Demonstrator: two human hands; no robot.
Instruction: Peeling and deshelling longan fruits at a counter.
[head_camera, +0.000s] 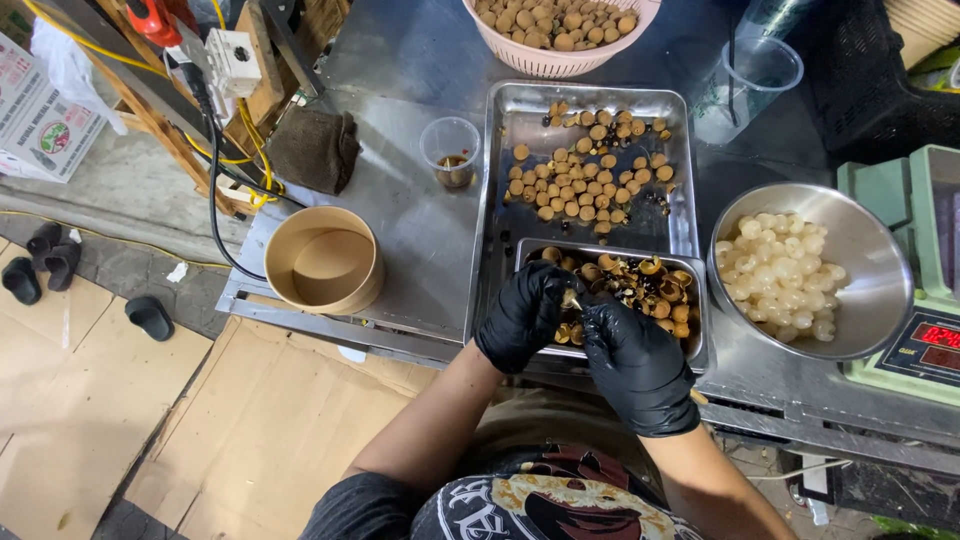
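Small brown round fruit (570, 297) pinched in black-gloved left hand (525, 312) grip | black-gloved right hand (635, 365) at 4 o'clock, grip closed, contents indiscernible | small rectangular steel tray (700, 335) beneath.

Count by kind: two black-gloved hands, left (527, 315) and right (640, 368), at lower centre; two rectangular steel trays, one large (520, 215) and one small (693, 330); one round steel bowl of peeled white fruit (868, 275) at right. Upper frame: one pink plastic basket (560, 62), two clear plastic cups, small (451, 150) and tall (755, 85). Left: one round tan paper tub (323, 260), one brown cloth (315, 148), three black sandals (60, 262).
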